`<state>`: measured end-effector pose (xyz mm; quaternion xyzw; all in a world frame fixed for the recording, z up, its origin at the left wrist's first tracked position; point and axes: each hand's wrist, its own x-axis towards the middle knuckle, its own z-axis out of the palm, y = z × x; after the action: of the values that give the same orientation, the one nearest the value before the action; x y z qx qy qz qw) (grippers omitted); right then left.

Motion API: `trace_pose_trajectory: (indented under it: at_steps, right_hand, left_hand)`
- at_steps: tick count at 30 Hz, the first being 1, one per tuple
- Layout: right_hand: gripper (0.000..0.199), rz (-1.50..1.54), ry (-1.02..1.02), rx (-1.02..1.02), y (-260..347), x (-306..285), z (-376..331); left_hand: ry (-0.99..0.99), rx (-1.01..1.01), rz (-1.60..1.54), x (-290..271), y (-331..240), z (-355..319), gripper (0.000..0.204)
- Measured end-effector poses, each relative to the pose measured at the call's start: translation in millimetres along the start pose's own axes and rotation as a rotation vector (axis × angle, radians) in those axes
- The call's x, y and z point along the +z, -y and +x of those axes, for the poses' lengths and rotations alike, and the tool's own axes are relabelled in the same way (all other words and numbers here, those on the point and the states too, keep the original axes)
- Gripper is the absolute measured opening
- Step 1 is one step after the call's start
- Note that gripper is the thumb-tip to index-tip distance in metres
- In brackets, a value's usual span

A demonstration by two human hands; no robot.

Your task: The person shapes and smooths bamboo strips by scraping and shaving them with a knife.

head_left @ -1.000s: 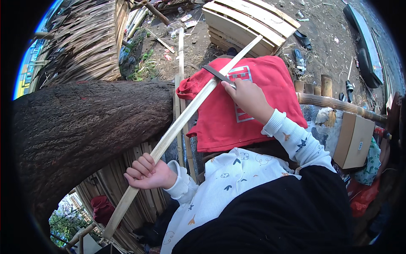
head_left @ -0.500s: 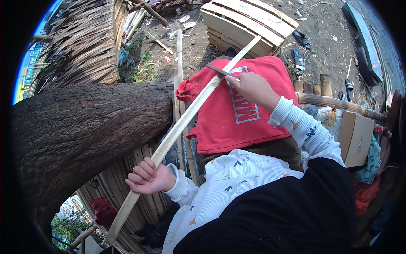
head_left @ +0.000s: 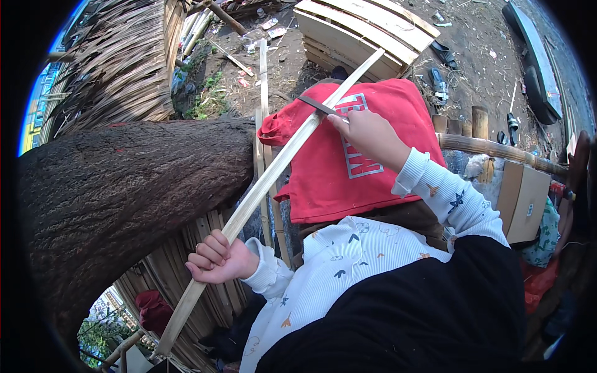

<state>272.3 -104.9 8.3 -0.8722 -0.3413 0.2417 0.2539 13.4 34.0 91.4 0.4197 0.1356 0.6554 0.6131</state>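
A long pale strip, apparently bamboo (head_left: 268,178), slants from the lower left up across my lap. My left hand (head_left: 217,258) is wrapped round its lower part, with a ring on one finger. My right hand (head_left: 370,133) is closed on the handle of a knife (head_left: 316,104). The dark blade lies crosswise on the strip, touching it toward the upper end. Beneath both, a red cloth (head_left: 348,180) with pale lettering covers my knees. The strip's far end (head_left: 376,55) reaches in front of the wooden slats.
A thick tree trunk (head_left: 137,180) runs along the left, close to my left hand. Stacked wooden slats (head_left: 367,31) stand ahead. More long strips (head_left: 263,93) lean beside the trunk. On the right are a bamboo pole (head_left: 497,151), a cardboard box (head_left: 522,202) and sandals (head_left: 439,86).
My right hand and the knife have shifted slightly down and toward me along the strip. My left hand keeps its grip in nearly the same place.
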Motion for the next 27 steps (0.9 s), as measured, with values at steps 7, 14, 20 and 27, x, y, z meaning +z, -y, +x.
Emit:
trace_pose_trajectory:
  at_steps: [7,14,20,27]
  right_hand:
    - [0.057,-0.176,-0.121,0.05,-24.4,2.3,33.1]
    - [0.054,0.021,0.076,0.062,15.0,3.3,-10.8]
    - [0.052,-0.167,-0.16,0.046,-33.8,10.7,22.8]
    - [0.04,-0.001,0.306,-0.069,9.0,-50.6,22.0]
  left_hand:
    - [0.099,-0.016,-0.019,9.6,1.0,0.5,0.046]
    - [0.015,-0.001,0.016,-0.3,-1.9,-3.2,0.046]
    - [0.124,0.024,-0.017,2.1,0.0,0.0,0.046]
    - [0.077,0.015,0.012,-0.7,0.5,1.9,0.047]
